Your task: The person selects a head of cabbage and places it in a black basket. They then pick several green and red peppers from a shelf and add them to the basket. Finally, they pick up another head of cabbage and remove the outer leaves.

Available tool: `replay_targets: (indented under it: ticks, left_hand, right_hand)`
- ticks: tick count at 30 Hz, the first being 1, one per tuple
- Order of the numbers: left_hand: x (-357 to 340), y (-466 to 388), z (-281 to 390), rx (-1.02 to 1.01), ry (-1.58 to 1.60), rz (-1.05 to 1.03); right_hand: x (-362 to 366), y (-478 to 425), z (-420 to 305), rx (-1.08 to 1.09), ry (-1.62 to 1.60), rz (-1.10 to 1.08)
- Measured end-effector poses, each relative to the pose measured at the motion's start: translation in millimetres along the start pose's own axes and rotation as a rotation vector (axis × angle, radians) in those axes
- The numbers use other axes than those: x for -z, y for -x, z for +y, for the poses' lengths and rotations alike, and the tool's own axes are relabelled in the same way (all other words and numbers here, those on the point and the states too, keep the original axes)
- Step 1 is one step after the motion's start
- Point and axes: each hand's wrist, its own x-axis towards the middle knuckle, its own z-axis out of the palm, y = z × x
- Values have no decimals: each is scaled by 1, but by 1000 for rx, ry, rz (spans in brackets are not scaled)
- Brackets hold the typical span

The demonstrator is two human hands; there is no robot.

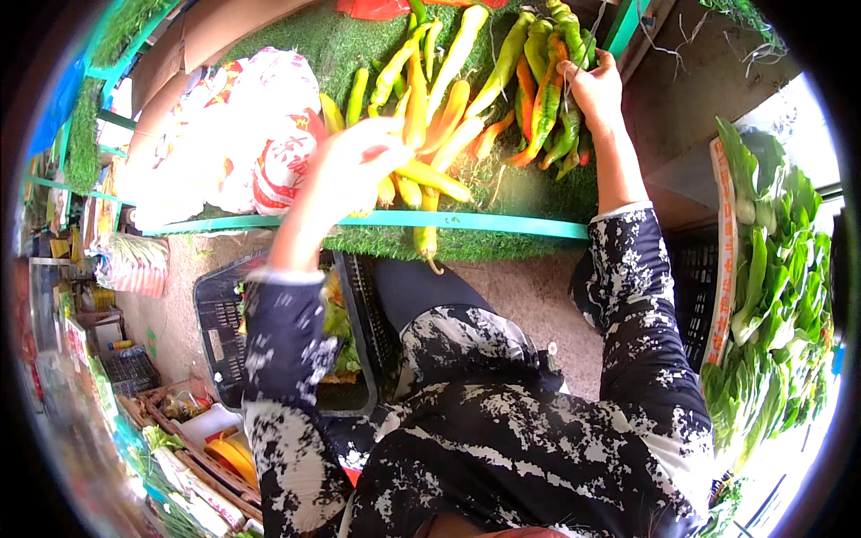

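Long green, yellow and orange peppers (417, 94) lie spread over green artificial turf (303, 33). My left hand (366, 165), bright and blurred, is over the left part of the pile with its fingertips curled together. A yellow-green pepper (437, 180) runs out from beside those fingertips; whether they grip it is not clear. At the right end of the pile, my right hand (595, 87) has thumb and fingers closed around a twisted green pepper (572, 30). An orange-green pepper (548, 101) hangs down beside its thumb, and thin string trails near the fingers.
White and red plastic bags (286, 158) sit left of the peppers. A teal rail (464, 220) edges the stand, with one pepper over it. Below is a black crate (215, 336) with leafy greens; at right, leafy green vegetables (773, 269) fill a box.
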Motion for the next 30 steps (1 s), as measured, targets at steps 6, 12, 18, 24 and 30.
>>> replay_targets:
  ticks: [6,12,18,24,30]
  left_hand:
    - [-71,-84,25,175,-791,-250]
    - [-88,-83,11,-35,-759,-2]
    - [-127,-95,6,68,-807,40]
    - [-141,-102,-3,21,-916,34]
    - [-60,-58,50,174,-166,290]
  right_hand:
    - [1,5,-7,50,104,23]
    - [1,10,-16,31,175,18]
    - [3,4,-5,14,132,-7]
    - [2,7,-17,10,200,3]
    - [6,9,-20,-13,206,-44]
